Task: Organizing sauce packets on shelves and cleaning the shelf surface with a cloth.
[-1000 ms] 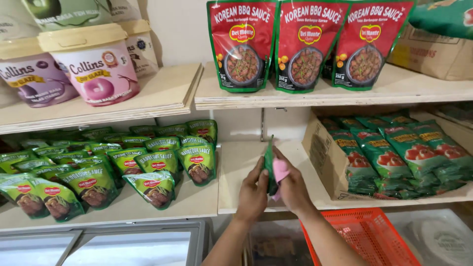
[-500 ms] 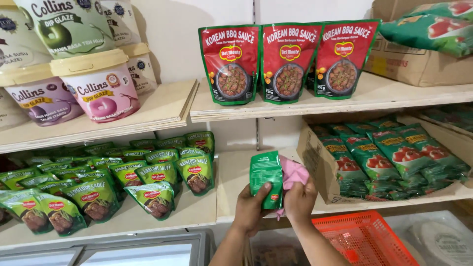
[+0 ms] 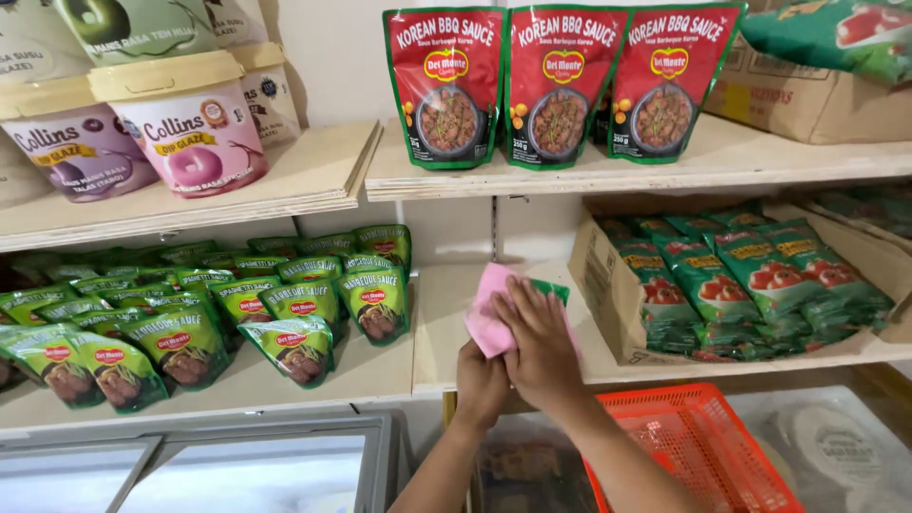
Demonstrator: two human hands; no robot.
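Hands (image 3: 518, 356) and pink cloth (image 3: 486, 318) hide most of green pouch (image 3: 551, 288).

pouches (image 3: 304, 313) left of hands, basket (image 3: 703, 446) below

Three red pouches (image 3: 559, 85) on top shelf (image 3: 665, 166); two tubs (image 3: 185, 123) in front; one pink cloth (image 3: 486, 318); one orange basket (image 3: 703, 446); two hands (image 3: 541, 342).
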